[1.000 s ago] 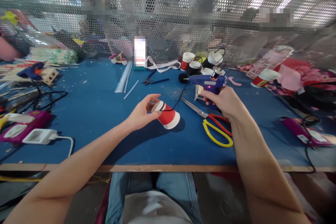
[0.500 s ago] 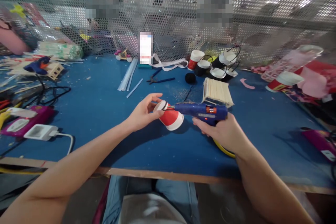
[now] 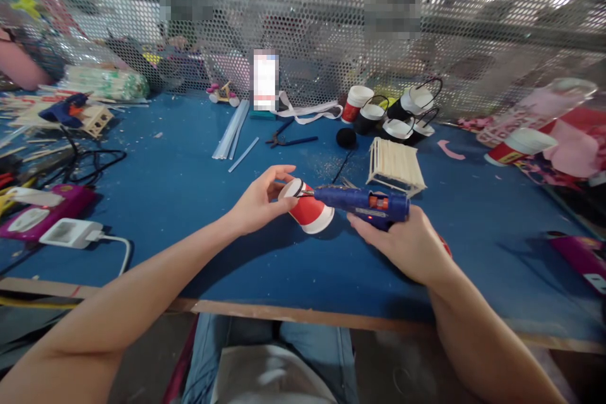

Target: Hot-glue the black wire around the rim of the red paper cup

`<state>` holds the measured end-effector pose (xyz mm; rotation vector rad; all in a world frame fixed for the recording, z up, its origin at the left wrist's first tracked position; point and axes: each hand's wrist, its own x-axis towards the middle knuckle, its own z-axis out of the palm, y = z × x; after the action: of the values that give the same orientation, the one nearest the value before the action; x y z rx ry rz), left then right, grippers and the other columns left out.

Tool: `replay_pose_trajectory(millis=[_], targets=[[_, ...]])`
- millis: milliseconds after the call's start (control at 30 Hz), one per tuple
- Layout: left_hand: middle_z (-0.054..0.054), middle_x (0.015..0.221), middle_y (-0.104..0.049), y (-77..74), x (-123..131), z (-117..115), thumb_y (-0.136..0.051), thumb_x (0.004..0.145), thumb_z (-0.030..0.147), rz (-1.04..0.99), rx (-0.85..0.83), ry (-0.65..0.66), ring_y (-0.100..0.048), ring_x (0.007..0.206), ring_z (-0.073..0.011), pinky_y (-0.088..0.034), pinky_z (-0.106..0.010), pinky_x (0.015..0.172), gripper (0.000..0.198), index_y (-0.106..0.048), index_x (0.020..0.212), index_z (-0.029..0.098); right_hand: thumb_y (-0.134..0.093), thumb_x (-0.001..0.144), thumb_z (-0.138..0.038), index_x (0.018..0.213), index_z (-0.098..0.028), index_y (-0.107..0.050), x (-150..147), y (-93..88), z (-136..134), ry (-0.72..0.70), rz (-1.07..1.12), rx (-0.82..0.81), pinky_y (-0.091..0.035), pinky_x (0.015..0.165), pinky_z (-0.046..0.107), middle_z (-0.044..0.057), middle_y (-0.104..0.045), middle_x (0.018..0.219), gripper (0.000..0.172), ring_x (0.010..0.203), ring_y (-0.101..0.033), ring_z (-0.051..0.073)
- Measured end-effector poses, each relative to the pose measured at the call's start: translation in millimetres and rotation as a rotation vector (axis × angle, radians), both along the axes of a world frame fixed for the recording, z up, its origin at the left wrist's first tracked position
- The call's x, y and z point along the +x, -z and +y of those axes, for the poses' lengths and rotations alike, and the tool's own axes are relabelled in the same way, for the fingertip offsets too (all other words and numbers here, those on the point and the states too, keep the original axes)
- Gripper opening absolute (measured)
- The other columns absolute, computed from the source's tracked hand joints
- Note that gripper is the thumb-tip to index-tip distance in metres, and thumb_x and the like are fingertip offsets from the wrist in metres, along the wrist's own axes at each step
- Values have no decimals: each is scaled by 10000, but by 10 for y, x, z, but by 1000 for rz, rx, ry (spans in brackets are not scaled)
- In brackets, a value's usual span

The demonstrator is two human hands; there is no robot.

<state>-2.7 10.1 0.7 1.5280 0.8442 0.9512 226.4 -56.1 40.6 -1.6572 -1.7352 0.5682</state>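
A red and white paper cup [image 3: 312, 213] tilts above the blue table, its narrower end toward my left hand [image 3: 266, 199]. The thumb and fingers of that hand grip the cup at this end, where a thin black strip lies against it. My right hand [image 3: 407, 237] is wrapped round the handle of a blue glue gun [image 3: 362, 203] with an orange part and a small lit red light. The gun's metal nozzle points left and meets the cup near the black strip; whether glue is coming out cannot be made out.
Behind the cup lie blue-handled pliers [image 3: 293, 140], clear glue sticks [image 3: 231, 132], a black ball [image 3: 346, 137] and a popsicle-stick frame [image 3: 396, 165]. Black cups with handles [image 3: 372, 118] stand at the back. A second glue gun [image 3: 66, 110] and a magenta power strip [image 3: 50, 208] are left.
The view has shifted slightly. Both hands keep their holds, and the nozzle stays at the same end of the cup, with the gun turned a little.
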Motion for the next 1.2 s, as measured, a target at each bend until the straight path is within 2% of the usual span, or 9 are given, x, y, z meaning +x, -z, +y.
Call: replay_pose_trajectory(millis=[267,467,600,767,967,1200], targets=[[-93,1134,-526,14,-9,4,-656,742,246,-1,3,27,-598,952,-192,-483,-342,812,532,-428,1220,195,-655,690,-368,540,-240,-468,5,-2,6,-27,46,-14,-383,358,256,-44,-466,443,273,383,-417,114],[-107,1154,-515,16,-28,14,-681,727,261,-12,7,71,-587,998,-215,-468,-368,847,573,-427,1235,185,-659,674,-435,552,-214,-513,4,-40,-10,33,-7,-71,-417,410,252,-39,-515,488,292,427,-454,114],[-97,1146,-530,31,-34,26,-681,739,266,-55,27,121,-565,1044,-220,-450,-368,879,556,-437,1235,214,-645,676,-461,520,-218,-482,30,-43,-12,32,9,-111,-379,377,253,-38,-492,441,331,387,-421,108],[-101,1175,-528,15,-43,25,-685,741,264,-57,23,149,-552,1062,-219,-440,-358,889,545,-444,1229,225,-658,650,-416,520,-226,-481,21,-64,-16,37,6,-104,-350,353,250,-53,-447,406,290,358,-378,100],[-100,1170,-542,15,-57,30,-686,745,257,-69,19,167,-554,1065,-218,-436,-355,895,553,-451,1244,227,-642,666,-405,556,-222,-490,19,-73,6,21,58,-102,-386,386,250,-39,-504,471,262,382,-409,99],[-95,1177,-550,16,-68,35,-702,728,241,-82,24,190,-557,1078,-224,-436,-369,912,557,-473,1236,238,-633,687,-412,533,-227,-501,34,-86,5,-8,52,-139,-368,359,260,-33,-514,433,274,364,-438,115]])
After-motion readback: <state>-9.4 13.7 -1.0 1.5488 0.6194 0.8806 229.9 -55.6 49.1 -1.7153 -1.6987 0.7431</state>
